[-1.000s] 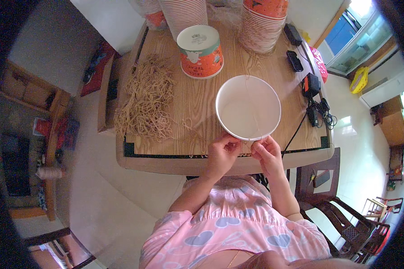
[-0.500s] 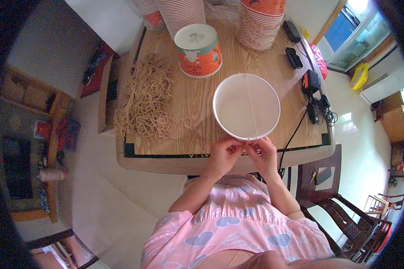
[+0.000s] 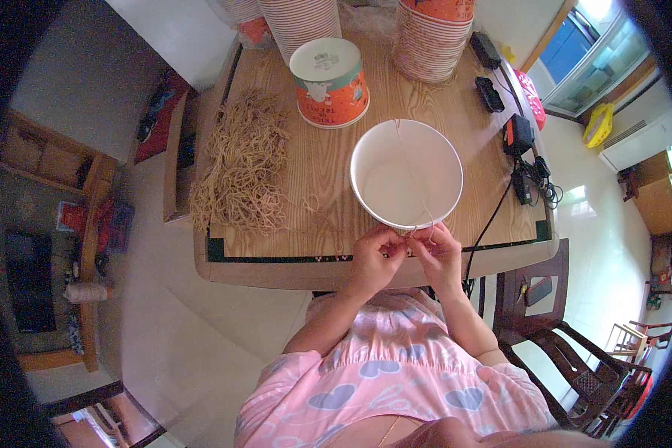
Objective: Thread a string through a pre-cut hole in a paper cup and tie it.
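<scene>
A white paper bucket (image 3: pixel 381 175) stands with its mouth up near the table's front edge. A thin beige string (image 3: pixel 405 153) runs across its mouth from the far rim to the near rim. Just outside the near rim, my left hand (image 3: pixel 376 255) is closed in a pinch at the string. Beside it, on the right, my right hand (image 3: pixel 438 255) also pinches the string, and a loose loop of it shows above those fingers. The bucket's near outer wall, where the fingertips meet, is mostly hidden.
A heap of beige strings (image 3: pixel 243 168) lies on the left of the wooden table (image 3: pixel 317 239). An upside-down orange-and-green bucket (image 3: pixel 332 93) stands behind, with stacked buckets (image 3: pixel 434 45) at the back. Black adapters and cables (image 3: pixel 526 179) line the right edge.
The bucket has shifted slightly left and away from me. The string across its mouth has gone slacker, and a loop now stands up by my right fingers.
</scene>
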A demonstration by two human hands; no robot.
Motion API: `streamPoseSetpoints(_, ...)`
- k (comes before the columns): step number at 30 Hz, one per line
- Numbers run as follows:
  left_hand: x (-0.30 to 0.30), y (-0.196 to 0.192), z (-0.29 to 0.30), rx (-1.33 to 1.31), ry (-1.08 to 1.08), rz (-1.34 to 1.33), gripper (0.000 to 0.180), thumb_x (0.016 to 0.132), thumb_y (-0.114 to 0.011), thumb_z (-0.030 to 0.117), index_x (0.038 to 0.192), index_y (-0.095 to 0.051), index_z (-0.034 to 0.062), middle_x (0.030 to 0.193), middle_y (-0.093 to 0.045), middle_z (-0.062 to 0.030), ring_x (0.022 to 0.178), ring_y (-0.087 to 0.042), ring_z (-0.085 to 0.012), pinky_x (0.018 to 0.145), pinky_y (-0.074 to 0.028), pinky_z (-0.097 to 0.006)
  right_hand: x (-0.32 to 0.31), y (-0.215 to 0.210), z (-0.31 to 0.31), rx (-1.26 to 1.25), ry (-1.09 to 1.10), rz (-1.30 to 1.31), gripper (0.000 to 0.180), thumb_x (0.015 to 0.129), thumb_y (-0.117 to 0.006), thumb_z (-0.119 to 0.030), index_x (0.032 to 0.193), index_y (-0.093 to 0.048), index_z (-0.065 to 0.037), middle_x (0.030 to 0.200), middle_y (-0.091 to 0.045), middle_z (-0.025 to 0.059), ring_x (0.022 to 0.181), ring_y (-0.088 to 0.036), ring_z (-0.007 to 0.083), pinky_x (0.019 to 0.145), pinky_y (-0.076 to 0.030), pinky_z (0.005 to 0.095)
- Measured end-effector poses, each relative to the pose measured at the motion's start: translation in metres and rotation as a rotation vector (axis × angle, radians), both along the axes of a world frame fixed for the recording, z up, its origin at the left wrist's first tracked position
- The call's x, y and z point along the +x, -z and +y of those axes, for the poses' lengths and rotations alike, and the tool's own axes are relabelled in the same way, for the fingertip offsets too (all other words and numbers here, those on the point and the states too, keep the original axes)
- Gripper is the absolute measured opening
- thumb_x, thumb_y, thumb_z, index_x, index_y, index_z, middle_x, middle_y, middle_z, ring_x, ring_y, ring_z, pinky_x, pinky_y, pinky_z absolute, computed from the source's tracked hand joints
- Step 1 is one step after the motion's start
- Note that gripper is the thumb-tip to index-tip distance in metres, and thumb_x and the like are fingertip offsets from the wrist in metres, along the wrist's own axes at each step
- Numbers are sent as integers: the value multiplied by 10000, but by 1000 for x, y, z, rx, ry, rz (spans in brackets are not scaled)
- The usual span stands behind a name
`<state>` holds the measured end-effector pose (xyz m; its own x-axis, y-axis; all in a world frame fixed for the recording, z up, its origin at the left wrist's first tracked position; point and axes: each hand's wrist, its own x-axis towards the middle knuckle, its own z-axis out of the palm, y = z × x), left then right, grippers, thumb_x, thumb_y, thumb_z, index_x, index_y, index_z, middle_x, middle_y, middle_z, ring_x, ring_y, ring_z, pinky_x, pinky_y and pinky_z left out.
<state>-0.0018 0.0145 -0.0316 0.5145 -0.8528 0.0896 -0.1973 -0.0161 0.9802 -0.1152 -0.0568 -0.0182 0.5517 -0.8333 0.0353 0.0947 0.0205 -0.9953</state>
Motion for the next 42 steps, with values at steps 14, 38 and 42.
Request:
streamPoseSetpoints(14, 11, -4, 5, -28, 91, 184, 191, 787, -641, 40, 977, -617, 30, 847, -638, -53, 734, -615, -121, 662, -511, -233, -14, 4, 1, 34, -24, 210, 62, 807, -589, 48, 841, -566, 2, 789, -585, 3, 759, -559, 67, 706, -454, 202)
streamPoseSetpoints(38, 2, -2, -4, 75, 109, 891, 162, 771, -670, 150, 891, -649, 43, 775, -631, -13, 652, -565, -86, 589, -463, -212, -15, -8, 3, -144, 10, 180, 74, 803, -610, 23, 791, -543, -9, 760, -563, 6, 716, -542, 62, 653, -439, 194)
streamPoseSetpoints(42, 2, -6, -4, 74, 127, 906, 124, 803, -645, 150, 865, -649, 43, 717, -586, 14, 620, -505, -64, 578, -404, -201, -15, -6, -1, -109, 43, 173, 76, 810, -605, 18, 786, -539, -12, 753, -559, -4, 712, -538, 54, 649, -434, 188)
